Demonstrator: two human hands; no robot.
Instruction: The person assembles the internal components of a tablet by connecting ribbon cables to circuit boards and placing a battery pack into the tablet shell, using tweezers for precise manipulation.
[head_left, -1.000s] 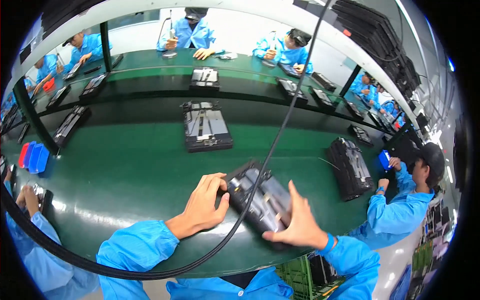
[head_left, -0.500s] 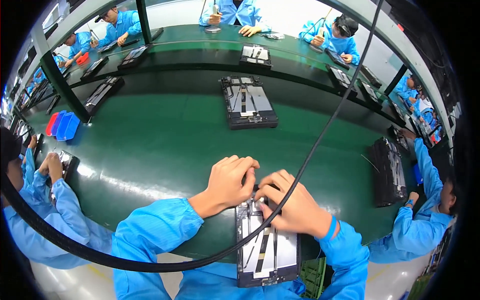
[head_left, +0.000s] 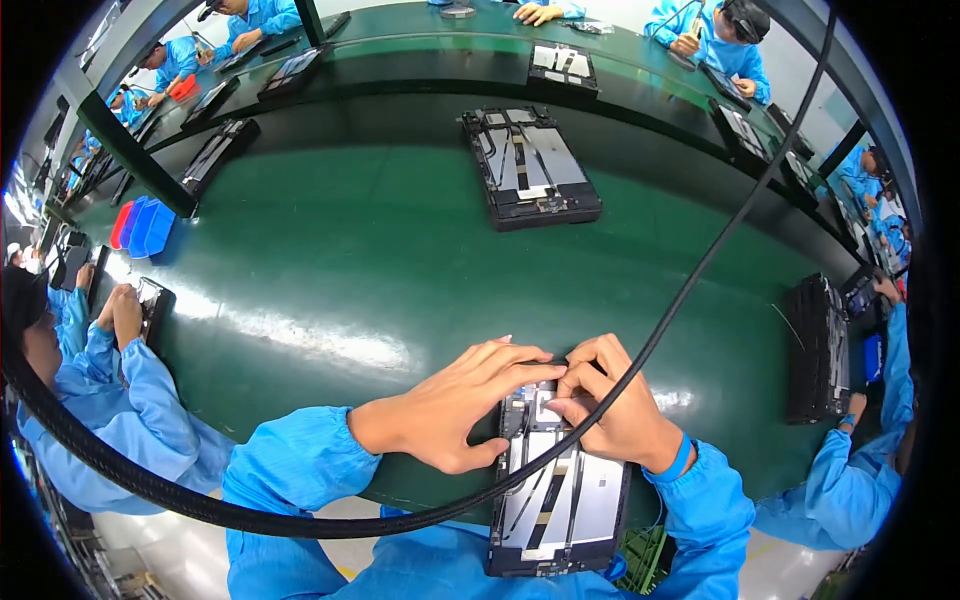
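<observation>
An opened tablet [head_left: 595, 500] with silver inner panels, thin dark strips and a black frame lies lengthwise in front of me, its near end reaching past the table's edge. My left hand [head_left: 440, 405] is spread over its upper left corner, thumb at the left side and fingertips at the far end. Bent and pinched together, the fingers of my right hand [head_left: 632, 425] work at the tablet's far end, close to the left fingertips. What they pinch is too small or hidden to make out. A blue band [head_left: 683, 456] circles my right wrist.
A thick black cable [head_left: 250, 518] arcs across the view, over the tablet. Beyond it lies a stack of opened tablets [head_left: 540, 155]; another stack [head_left: 818, 350] stands at right. Blue bins [head_left: 152, 228] sit left by a shelf post [head_left: 140, 160]. Co-workers in blue flank the green table [head_left: 330, 270].
My left hand has unfolded from a curled pose and come down onto the tablet's upper left side. The right fingers have closed into a pinch. The view has shifted a little.
</observation>
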